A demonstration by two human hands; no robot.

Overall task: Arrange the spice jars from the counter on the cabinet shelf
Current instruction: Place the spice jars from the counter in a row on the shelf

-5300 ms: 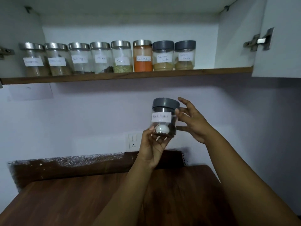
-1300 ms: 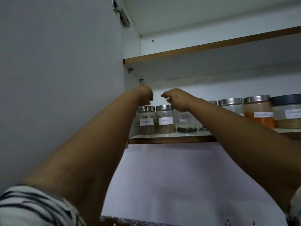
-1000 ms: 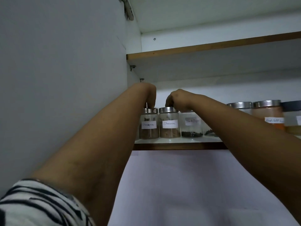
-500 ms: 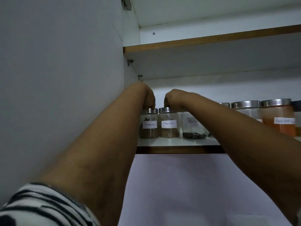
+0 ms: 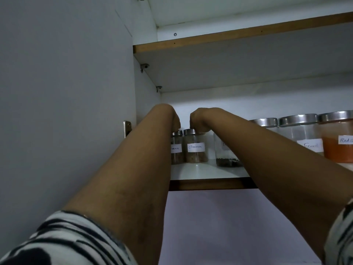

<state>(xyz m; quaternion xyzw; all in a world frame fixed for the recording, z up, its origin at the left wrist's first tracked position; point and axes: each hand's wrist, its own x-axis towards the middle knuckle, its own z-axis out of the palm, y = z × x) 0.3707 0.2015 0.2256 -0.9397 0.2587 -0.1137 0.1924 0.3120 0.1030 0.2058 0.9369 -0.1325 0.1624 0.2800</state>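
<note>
A white cabinet shelf (image 5: 206, 172) with a brown wooden front edge is seen from below, and a row of spice jars is placed on it. At the left end of the shelf, close to the cabinet's side wall (image 5: 145, 96), a jar with a partly hidden label (image 5: 176, 148) is found, and just beside it the jar marked Cinnamon (image 5: 195, 148) is standing upright with brown powder inside. Both jars are set toward the back of the shelf. The left hand (image 5: 174, 120) is bent down over the metal lid of the first jar and the right hand (image 5: 198, 121) over the lid of the Cinnamon jar; the fingers of both are curled down onto the lids, but how firmly the lids are gripped cannot be told, because the fingertips are hidden behind the knuckles. To the right, a jar with dark grains (image 5: 226, 153) is half covered by the right forearm, then the Fennel jar (image 5: 303, 138) and a jar of orange-red powder (image 5: 338, 142) are seen near the right edge of the view. A second shelf (image 5: 238, 60) with a wooden edge is fixed above, held by small metal pegs (image 5: 144, 67). The open cabinet door (image 5: 63, 88), grey-white, fills the left side, with a hinge plate (image 5: 127, 129) on it. A pale wall (image 5: 238, 226) is visible under the shelf. Striped sleeves (image 5: 63, 241) are worn on both arms.
</note>
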